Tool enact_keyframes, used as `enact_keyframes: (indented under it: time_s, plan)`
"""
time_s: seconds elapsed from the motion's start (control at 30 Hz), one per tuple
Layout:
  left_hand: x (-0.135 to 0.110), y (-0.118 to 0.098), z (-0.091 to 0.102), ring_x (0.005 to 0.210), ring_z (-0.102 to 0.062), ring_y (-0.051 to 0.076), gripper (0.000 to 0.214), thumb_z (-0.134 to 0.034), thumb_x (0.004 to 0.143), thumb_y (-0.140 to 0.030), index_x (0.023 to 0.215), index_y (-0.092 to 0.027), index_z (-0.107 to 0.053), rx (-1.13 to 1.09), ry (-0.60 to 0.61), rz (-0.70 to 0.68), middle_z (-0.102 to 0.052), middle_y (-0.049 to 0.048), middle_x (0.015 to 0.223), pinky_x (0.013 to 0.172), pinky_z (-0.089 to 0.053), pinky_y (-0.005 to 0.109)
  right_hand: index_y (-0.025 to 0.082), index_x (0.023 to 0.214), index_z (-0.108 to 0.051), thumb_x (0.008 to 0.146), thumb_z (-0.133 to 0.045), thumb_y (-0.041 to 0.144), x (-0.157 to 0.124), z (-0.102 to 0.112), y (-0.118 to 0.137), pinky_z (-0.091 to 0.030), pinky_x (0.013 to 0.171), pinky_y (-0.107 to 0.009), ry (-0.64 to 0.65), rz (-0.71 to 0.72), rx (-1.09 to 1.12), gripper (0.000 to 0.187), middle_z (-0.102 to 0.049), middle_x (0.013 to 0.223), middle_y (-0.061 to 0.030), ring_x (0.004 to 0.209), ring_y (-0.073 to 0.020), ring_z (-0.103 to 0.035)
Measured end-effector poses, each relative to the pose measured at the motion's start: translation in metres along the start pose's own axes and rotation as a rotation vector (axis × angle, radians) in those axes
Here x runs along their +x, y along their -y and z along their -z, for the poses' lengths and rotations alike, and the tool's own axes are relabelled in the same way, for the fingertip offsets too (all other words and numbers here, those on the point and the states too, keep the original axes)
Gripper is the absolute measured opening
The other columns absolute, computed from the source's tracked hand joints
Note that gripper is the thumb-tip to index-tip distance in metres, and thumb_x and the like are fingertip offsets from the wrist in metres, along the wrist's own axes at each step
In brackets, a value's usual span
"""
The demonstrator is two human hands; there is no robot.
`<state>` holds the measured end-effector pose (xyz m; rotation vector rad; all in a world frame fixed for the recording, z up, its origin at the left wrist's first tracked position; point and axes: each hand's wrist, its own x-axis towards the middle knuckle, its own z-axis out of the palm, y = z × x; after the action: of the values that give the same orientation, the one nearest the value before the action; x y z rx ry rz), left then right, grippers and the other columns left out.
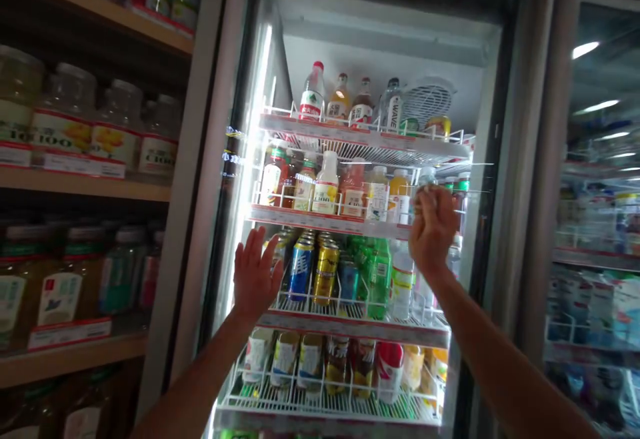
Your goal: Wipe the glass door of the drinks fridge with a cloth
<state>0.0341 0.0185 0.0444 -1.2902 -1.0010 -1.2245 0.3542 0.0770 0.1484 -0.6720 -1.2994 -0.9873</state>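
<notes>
I face an open drinks fridge (493,159) with several white wire shelves of bottles and cans. My left hand (255,276) is open, fingers spread and upright, flat against the opened glass door (235,179) at the fridge's left side. My right hand (433,226) is raised at the right end of the second shelf (330,220), its fingers curled round a clear bottle (425,179) that is partly hidden behind them. Blue and gold cans (325,272) and green bottles (377,272) stand on the third shelf between my two hands.
Wooden shelves (85,186) on the left carry rows of jars and bottles with price tags. A second fridge with a shut glass door (595,226) stands on the right. The top fridge shelf (360,136) holds a few bottles and a can beside a fan grille.
</notes>
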Motion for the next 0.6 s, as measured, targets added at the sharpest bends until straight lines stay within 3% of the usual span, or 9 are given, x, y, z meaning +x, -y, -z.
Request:
enact_keyframes:
  time_s: [0.13,0.17,0.27,0.33,0.5,0.53,0.6]
  plan:
    - [0.000,0.000,0.000,0.138,-0.024,0.024,0.060,-0.049,0.086,-0.026,0.142,-0.025,-0.027,-0.007,0.000,0.010,-0.024,0.0077,0.150,0.113,-0.020,0.044,0.035,0.132,-0.042,0.086,-0.043,0.016,-0.007,-0.008,0.042,-0.026,0.107,-0.050,0.168,0.284,0.026,0.051,-0.046,0.138,-0.0027,0.132,-0.0221,-0.036]
    - [0.000,0.000,0.000,0.137,-0.024,0.024,0.059,-0.048,0.086,-0.027,0.141,-0.025,-0.029,-0.009,0.000,0.011,-0.024,0.0077,0.150,0.113,-0.020,0.044,0.036,0.133,-0.041,0.086,-0.042,0.016,-0.004,-0.011,0.047,-0.025,0.107,-0.051,0.153,0.260,0.030,0.051,-0.046,0.138,-0.0024,0.131,-0.0221,-0.038]
    - [-0.001,0.000,-0.001,0.137,-0.025,0.024,0.056,-0.048,0.086,-0.027,0.140,-0.024,-0.031,-0.006,0.000,0.012,-0.026,0.0085,0.149,0.113,-0.020,0.043,0.030,0.132,-0.044,0.086,-0.039,0.014,0.009,-0.020,0.051,-0.027,0.104,-0.055,0.000,-0.007,0.015,0.049,-0.043,0.140,-0.0071,0.132,-0.0271,-0.037]
    - [-0.001,-0.001,-0.001,0.137,-0.025,0.024,0.055,-0.047,0.086,-0.027,0.139,-0.022,-0.033,0.006,-0.002,0.012,-0.027,0.0096,0.148,0.113,-0.020,0.043,0.027,0.131,-0.045,0.085,-0.039,0.014,0.009,-0.026,0.059,-0.028,0.103,-0.056,-0.007,-0.037,0.026,0.048,-0.042,0.141,-0.0084,0.134,-0.0283,-0.033]
    - [-0.001,-0.002,-0.001,0.138,-0.023,0.024,0.052,-0.047,0.086,-0.027,0.136,-0.019,-0.037,0.035,0.006,0.011,-0.029,0.0120,0.147,0.112,-0.020,0.044,0.032,0.136,-0.036,0.087,-0.044,0.019,-0.015,-0.024,0.091,-0.015,0.113,-0.048,0.221,0.490,0.116,0.051,-0.048,0.138,-0.0007,0.134,-0.0195,-0.033]
    - [-0.001,-0.002,-0.001,0.138,-0.023,0.024,0.052,-0.047,0.086,-0.027,0.137,-0.019,-0.036,0.037,0.007,0.013,-0.029,0.0119,0.147,0.112,-0.021,0.044,0.032,0.137,-0.034,0.088,-0.043,0.019,-0.015,-0.024,0.091,-0.013,0.114,-0.048,0.218,0.486,0.113,0.052,-0.048,0.137,-0.0008,0.134,-0.0194,-0.034]
    - [-0.002,-0.001,-0.001,0.138,-0.024,0.024,0.053,-0.047,0.086,-0.027,0.137,-0.020,-0.035,0.043,0.007,0.012,-0.029,0.0114,0.148,0.112,-0.022,0.044,0.030,0.141,-0.027,0.089,-0.040,0.020,-0.008,-0.024,0.083,-0.015,0.112,-0.051,0.150,0.316,0.088,0.055,-0.047,0.139,-0.0041,0.133,-0.0216,-0.035]
